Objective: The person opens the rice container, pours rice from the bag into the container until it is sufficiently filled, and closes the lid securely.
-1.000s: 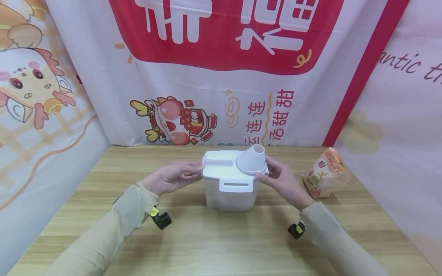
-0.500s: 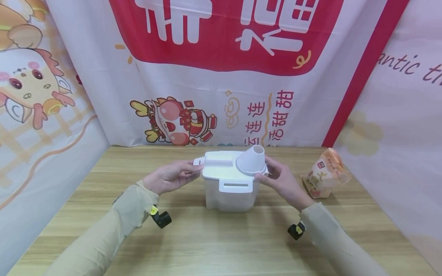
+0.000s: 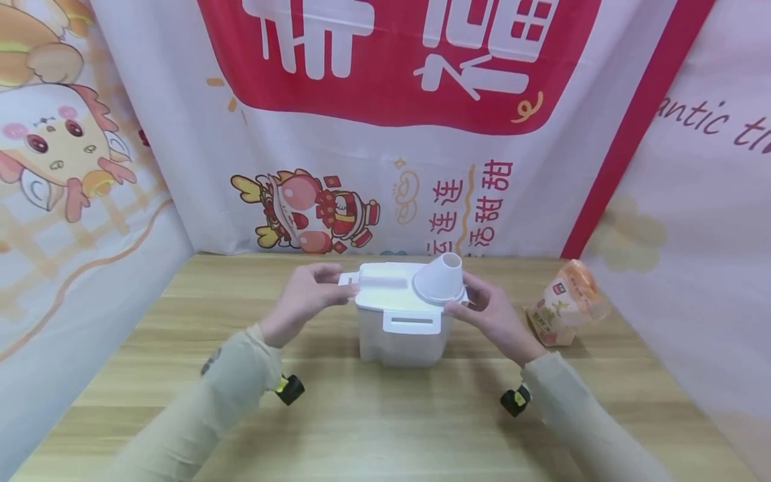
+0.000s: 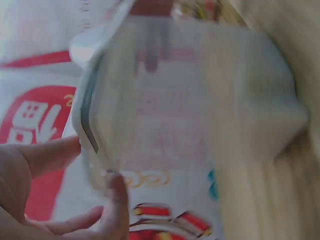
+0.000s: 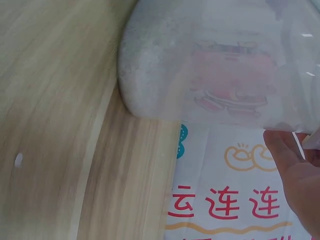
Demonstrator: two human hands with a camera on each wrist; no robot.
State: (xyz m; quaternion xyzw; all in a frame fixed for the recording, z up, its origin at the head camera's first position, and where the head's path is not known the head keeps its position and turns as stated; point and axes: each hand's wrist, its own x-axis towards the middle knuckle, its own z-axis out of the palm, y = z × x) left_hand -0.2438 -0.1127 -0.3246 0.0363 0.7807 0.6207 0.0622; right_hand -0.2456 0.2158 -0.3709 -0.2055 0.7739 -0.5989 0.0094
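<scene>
A translucent storage box [image 3: 400, 341] with a white lid [image 3: 385, 281] stands upright on the table. A cone-shaped spout [image 3: 442, 278] rises from the lid's right part. At the left end a white latch [image 3: 346, 280] sticks outward, and another latch [image 3: 412, 323] juts from the front. My left hand [image 3: 307, 294] pinches the left latch, with thumb and fingers at the rim in the blurred left wrist view. My right hand [image 3: 496, 321] grips the lid's right end, thumb in front and fingers behind. A pale, grainy mass [image 5: 150, 65] shows low in the box in the right wrist view.
An orange and white printed bag [image 3: 563, 304] stands on the wooden table [image 3: 385, 422], right of the right hand. Printed cloth [image 3: 385, 174] hangs behind the table and along both sides. A small white speck [image 5: 18, 160] lies on the tabletop.
The left latch has swung outward from the box's end. My left hand has shifted slightly, its wrist raised and its fingers now at the latch's far side. The right hand stays in place.
</scene>
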